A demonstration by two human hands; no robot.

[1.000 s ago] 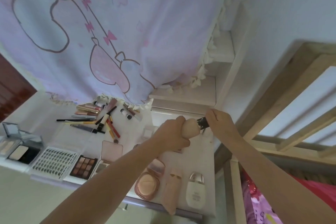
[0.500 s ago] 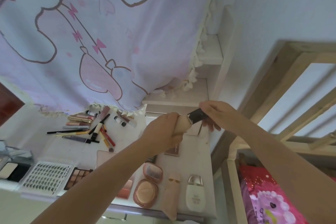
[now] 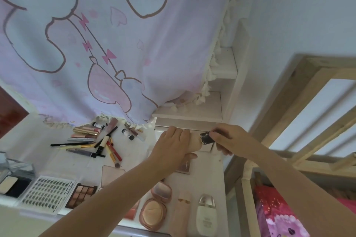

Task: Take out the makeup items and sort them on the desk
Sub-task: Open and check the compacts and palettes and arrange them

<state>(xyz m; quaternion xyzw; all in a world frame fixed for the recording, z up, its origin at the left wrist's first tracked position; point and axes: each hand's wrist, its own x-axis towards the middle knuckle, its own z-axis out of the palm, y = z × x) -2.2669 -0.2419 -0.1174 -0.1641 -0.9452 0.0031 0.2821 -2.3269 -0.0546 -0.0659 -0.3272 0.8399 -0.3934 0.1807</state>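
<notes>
My left hand (image 3: 171, 145) is closed around a beige, rounded bottle or sponge (image 3: 196, 138) held above the white desk (image 3: 138, 152). My right hand (image 3: 227, 137) pinches its shiny black cap end (image 3: 207, 137). Below them on the desk lie an open pink powder compact (image 3: 154, 212), a white pump bottle (image 3: 206, 216), a pink tube (image 3: 182, 215), an eyeshadow palette (image 3: 81, 194), a lash tray (image 3: 48, 194) and a loose heap of pencils, lipsticks and small tubes (image 3: 100, 140).
A pale curtain with a pink cartoon print (image 3: 96, 44) hangs over the desk's back. White shelves (image 3: 192, 109) stand behind my hands. A wooden bed frame (image 3: 300, 106) and pink bedding (image 3: 279, 215) are at the right. A black compact (image 3: 13, 184) sits at far left.
Both hands have stayed together on the beige item while the view tilted. The black cap end now shows more fully between my right fingers.
</notes>
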